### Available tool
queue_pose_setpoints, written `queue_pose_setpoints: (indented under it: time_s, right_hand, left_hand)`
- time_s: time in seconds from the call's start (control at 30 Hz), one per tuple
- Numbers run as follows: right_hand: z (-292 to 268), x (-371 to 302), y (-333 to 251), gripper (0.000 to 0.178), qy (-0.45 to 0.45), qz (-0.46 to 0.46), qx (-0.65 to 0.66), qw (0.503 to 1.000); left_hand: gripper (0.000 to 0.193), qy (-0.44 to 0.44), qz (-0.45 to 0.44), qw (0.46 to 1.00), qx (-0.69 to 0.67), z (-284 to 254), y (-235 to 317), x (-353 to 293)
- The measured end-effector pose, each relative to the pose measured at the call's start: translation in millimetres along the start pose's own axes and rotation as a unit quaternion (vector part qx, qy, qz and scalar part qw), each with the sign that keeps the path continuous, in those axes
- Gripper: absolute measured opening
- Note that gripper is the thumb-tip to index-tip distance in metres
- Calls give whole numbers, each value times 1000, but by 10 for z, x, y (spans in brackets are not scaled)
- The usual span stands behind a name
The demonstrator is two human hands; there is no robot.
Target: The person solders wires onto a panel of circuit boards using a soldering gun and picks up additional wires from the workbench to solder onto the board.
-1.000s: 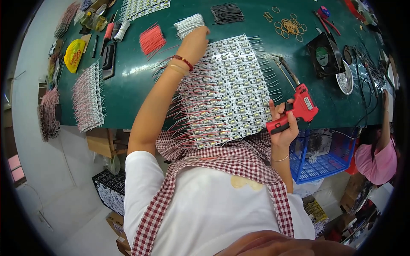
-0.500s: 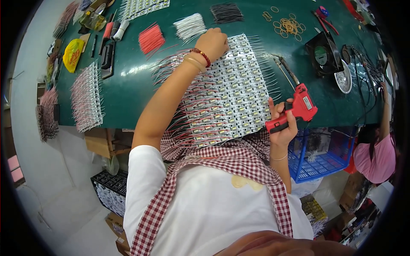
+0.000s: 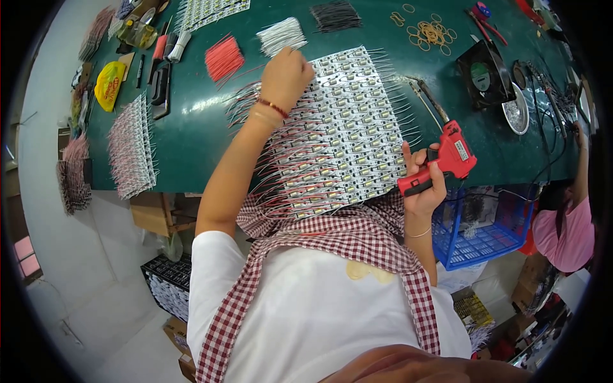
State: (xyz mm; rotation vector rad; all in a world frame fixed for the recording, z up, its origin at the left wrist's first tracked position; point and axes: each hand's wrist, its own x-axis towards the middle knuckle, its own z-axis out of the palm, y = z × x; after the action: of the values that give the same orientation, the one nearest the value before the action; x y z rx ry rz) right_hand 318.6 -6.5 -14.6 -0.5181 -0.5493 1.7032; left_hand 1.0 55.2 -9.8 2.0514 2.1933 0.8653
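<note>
A wide panel of small white circuit boards (image 3: pixel 348 127) lies at the table's near edge in front of me. Red and white wires stick out along its left side, pale ones along its right. My left hand (image 3: pixel 287 75) is over the panel's far left corner, fingers curled and pointing away; whatever they pinch is hidden beneath the hand. At the panel's right edge, my right hand (image 3: pixel 424 185) grips a red soldering gun (image 3: pixel 454 153) by its handle. The gun's metal tip points away and to the left, apart from the panel.
Bundles of red wires (image 3: pixel 223 59), white wires (image 3: pixel 281 37) and black wires (image 3: pixel 335 16) lie beyond the panel. Rubber bands (image 3: pixel 432 35), a black fan-like box (image 3: pixel 484 75) and a metal dish (image 3: pixel 516 110) are farther right. Another wired panel (image 3: pixel 132 148) lies left. A co-worker's pink sleeve (image 3: pixel 565 236) shows right.
My left hand has moved left along the panel's far edge, toward its left corner. The right hand still grips the soldering gun in nearly the same place.
</note>
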Motion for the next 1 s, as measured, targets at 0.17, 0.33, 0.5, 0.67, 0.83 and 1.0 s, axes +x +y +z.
queue_pose_setpoints:
  time_s: [0.17,0.33,0.5,0.67,0.83,1.0]
  right_hand:
    - [-7,28,-15,32,3,0,1,1000]
    - [1,26,-25,31,10,1,0,1000]
    - [1,24,-29,31,15,-2,-1,1000]
    - [-4,12,-32,31,8,-3,-5,1000]
    - [-8,28,-38,31,8,-3,-6,1000]
    - [0,19,-56,31,2,-6,-18,1000]
  left_hand:
    - [11,-19,-98,990,100,-39,22,-223]
    - [10,18,-13,977,212,-118,45,16]
    - [20,-193,3,981,38,135,288,241]
    - [23,-228,11,974,4,132,263,320]
    - [21,-57,1,998,0,25,157,73]
    - [18,-43,-98,992,69,-182,114,-370]
